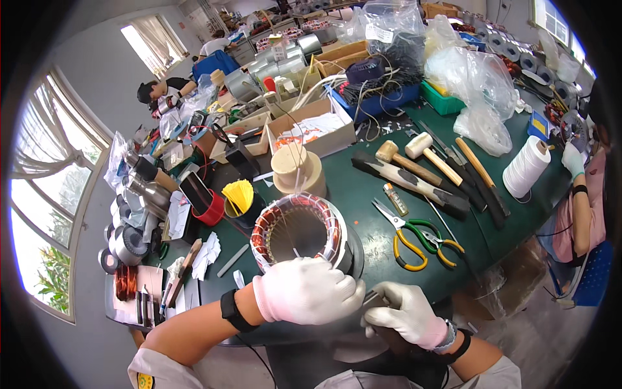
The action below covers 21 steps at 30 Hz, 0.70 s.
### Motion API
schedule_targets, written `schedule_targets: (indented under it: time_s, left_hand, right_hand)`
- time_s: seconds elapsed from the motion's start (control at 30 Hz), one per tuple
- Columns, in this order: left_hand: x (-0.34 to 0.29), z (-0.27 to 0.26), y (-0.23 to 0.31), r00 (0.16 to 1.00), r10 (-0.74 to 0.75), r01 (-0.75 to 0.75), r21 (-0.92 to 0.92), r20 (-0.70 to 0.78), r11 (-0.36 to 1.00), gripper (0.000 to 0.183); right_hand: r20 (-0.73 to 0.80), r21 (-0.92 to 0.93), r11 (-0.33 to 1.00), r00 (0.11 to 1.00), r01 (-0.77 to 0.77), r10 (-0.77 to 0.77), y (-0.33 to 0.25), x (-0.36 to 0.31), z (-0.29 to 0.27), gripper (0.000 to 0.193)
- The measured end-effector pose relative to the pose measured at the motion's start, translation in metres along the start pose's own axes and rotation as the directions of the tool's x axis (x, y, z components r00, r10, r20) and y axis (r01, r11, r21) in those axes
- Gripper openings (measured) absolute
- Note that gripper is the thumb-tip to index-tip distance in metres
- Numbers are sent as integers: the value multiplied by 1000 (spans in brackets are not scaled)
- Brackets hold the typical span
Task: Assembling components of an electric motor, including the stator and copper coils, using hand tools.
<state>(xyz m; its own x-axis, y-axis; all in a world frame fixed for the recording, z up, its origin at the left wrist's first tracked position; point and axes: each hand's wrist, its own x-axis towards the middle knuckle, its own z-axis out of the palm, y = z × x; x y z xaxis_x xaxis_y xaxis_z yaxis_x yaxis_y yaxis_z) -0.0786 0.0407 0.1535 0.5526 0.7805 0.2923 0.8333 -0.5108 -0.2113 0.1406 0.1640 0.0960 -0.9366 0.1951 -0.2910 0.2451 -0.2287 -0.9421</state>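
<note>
A motor stator (348, 243) stands upright at the near edge of the green table. Its ring of copper windings (262, 231) is wrapped with white lacing cord. My left hand (310, 292), in a white glove, is closed against the near side of this ring. A thin pale tip shows just above its fingers inside the bore; what the fingers grip is hidden. My right hand (405, 314), also gloved, is curled at the table's edge, right of the stator. Something dark shows beside its fingers, too covered to name.
Scissors (408, 241), green-handled pliers (440, 243), a lighter (395, 199) and several mallets (433, 157) lie to the right. A white thread cone (526, 167) stands beyond. Behind the stator are a stepped wooden block (297, 172) and a cup of yellow strips (240, 201). Other people work left and right.
</note>
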Motion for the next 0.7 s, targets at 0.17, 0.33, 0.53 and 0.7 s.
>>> schedule_targets:
  time_s: [0.17, 0.33, 0.53, 0.7]
  left_hand:
    - [1, 5, 1, 999, 53, -53, -25, 11, 998, 32]
    - [-3, -2, -2, 998, 15, -12, -46, 64, 999, 33]
    - [0, 3, -2, 999, 43, -43, -42, -5, 998, 35]
    - [-2, 5, -2, 998, 65, -65, -17, -28, 998, 37]
  right_hand:
    - [-16, 256, 965, 998, -49, 55, 16, -23, -5, 24]
    - [76, 193, 979, 995, -71, 58, -1, 3, -1, 22]
    - [47, 199, 980, 999, -7, -3, 17, -10, -6, 26]
    - [98, 343, 927, 988, -150, 123, 19, -16, -7, 22]
